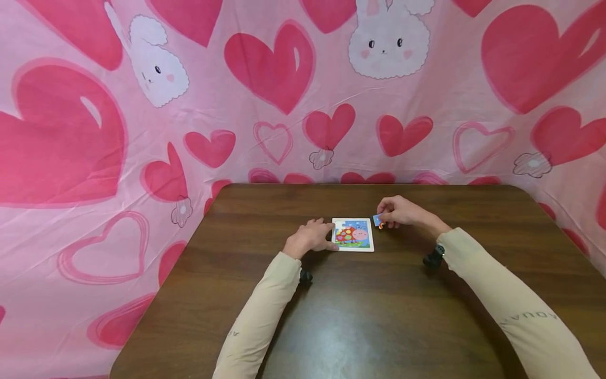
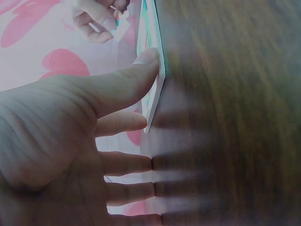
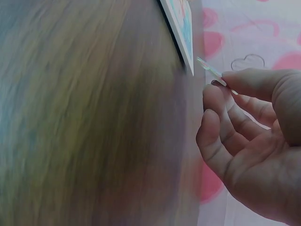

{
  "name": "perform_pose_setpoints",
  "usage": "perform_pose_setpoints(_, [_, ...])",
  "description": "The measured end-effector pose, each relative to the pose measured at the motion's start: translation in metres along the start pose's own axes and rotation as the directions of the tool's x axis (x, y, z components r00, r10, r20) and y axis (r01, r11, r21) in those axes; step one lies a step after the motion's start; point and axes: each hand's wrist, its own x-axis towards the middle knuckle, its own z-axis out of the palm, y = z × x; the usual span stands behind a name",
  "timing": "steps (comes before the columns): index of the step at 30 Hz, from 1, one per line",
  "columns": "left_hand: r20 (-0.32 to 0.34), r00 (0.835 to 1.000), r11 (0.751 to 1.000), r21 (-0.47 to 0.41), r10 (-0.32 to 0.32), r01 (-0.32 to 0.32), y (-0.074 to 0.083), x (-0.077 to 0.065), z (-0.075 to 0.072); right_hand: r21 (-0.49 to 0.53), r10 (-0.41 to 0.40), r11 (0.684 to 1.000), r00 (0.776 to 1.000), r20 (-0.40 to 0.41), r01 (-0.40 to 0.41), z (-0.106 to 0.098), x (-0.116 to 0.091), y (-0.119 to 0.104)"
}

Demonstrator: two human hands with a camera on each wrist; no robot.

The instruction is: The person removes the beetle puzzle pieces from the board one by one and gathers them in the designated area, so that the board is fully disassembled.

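A small jigsaw puzzle board with a white frame lies flat on the wooden table. Its picture is a red ladybird with coloured spots, and a pale gap shows at the picture's upper left. At the board's left side is my left hand, its fingers stretched out and touching the tabletop. In the left wrist view the thumb rests on the frame's edge. Just right of the board, my right hand pinches a blue puzzle piece between thumb and fingertips. That piece is seen nearly edge-on in the right wrist view.
The dark brown table extends around the board on all sides. Behind it hangs a pink cloth printed with hearts and rabbits. Each wrist carries a black strapped device.
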Motion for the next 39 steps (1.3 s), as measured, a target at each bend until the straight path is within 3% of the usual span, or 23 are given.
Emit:
perform_pose_setpoints(18, [-0.006,1.0,1.0,-0.009,0.011,-0.011,0.001,0.003,0.001,-0.057,0.056,0.997,0.998,0.04,-0.054,-0.022,-0.013,0.017])
perform_pose_setpoints(35, [-0.001,1.0,1.0,-0.02,-0.001,0.001,-0.001,0.002,0.001,-0.156,0.149,0.978,0.988,0.049,-0.139,-0.026,-0.02,0.024])
perform_pose_setpoints(39, [-0.001,1.0,1.0,-0.023,-0.002,0.002,-0.002,0.002,0.002,-0.178,0.14,0.975,0.989,0.047,-0.13,-0.024,-0.02,0.024])
